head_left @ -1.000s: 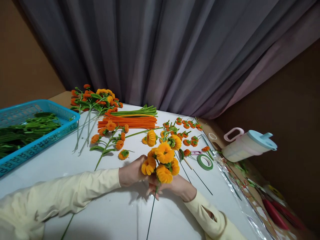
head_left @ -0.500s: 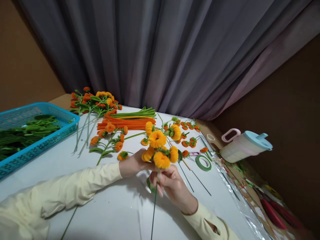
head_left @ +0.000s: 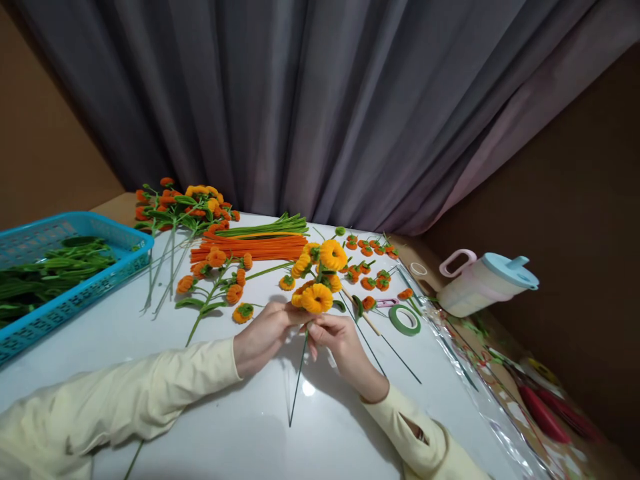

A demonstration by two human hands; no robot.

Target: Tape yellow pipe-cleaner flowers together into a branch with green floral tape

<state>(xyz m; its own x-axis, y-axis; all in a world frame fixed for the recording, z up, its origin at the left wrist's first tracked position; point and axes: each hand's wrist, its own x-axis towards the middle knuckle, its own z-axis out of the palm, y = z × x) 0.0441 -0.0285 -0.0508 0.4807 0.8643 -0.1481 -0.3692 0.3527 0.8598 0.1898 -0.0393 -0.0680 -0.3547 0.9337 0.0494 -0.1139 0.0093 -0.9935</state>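
A spray of yellow pipe-cleaner flowers (head_left: 317, 299) on a thin dark-green wire stem (head_left: 299, 380) is held upright over the white table. My left hand (head_left: 263, 337) is closed round the stem just under the blooms, its fingertips partly hidden behind them. My right hand (head_left: 345, 350) pinches the same stem from the right, thumb and fingers together. The wire runs down below both hands. Left of them lie an orange flower spray (head_left: 215, 293) with green leaves and a loose orange bloom (head_left: 243, 313). Whether tape sits between the fingers is hidden.
A blue basket (head_left: 100, 280) of green leaves stands at left. Orange pipe cleaners (head_left: 250, 249), green pipe cleaners (head_left: 270, 225) and finished flowers (head_left: 185, 200) lie at the back. On the right are a green tape roll (head_left: 405, 320), small orange blooms (head_left: 367, 283), a tumbler (head_left: 483, 283) and red-handled pliers (head_left: 545, 410).
The yellow flowers have turned and dipped slightly between my hands, and the wire's lower end has swung left and up. The green roll seen beneath my right hand is no longer visible.
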